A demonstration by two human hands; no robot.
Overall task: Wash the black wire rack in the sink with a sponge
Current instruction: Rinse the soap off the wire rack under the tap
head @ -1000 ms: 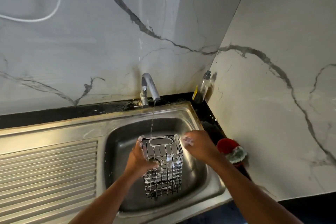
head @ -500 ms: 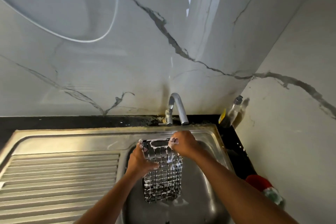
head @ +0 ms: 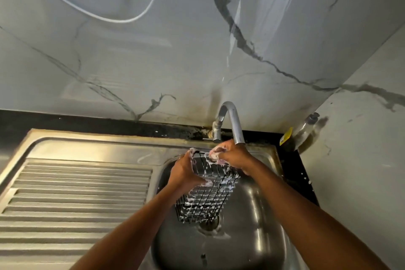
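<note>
Left hand (head: 184, 173) gripping rack (head: 208, 199) by its side; right hand (head: 234, 155) pinching foamy top rim. Rack likely light, stiff, soap-slick; hooking fingers through wires seeming safest.

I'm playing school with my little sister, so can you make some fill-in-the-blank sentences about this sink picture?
1. The soapy wire rack has wires coloured ___.
2. The left hand and the right hand both grip it, so ___ hands hold it.
3. The bottle stands to the ___ of the faucet.
4. The ridged drainboard lies to the ___ of the sink basin.

Missing words: black; two; right; left.
</note>
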